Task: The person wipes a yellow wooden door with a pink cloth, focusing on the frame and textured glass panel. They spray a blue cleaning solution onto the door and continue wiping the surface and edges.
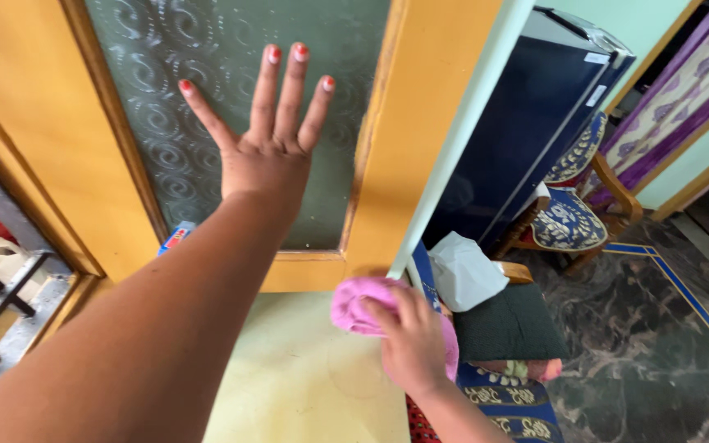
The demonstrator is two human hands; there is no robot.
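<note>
My left hand (pixel 268 135) is spread flat against the patterned frosted glass pane (pixel 166 98) of a yellow wooden window shutter (pixel 420 107), fingers apart, holding nothing. My right hand (pixel 410 340) grips a bunched pink cloth (pixel 354 305) low down, pressed near the bottom corner of the shutter frame where it meets the pale yellow-green wall (pixel 305 377).
A dark blue fridge (pixel 527 131) stands to the right, with a wooden chair with patterned cushions (pixel 568 221) beside it. A white bag (pixel 463 271) and dark green pad (pixel 506 324) lie on a seat below. A metal window grille (pixel 2 295) is at left. Marble floor (pixel 642 353) at right.
</note>
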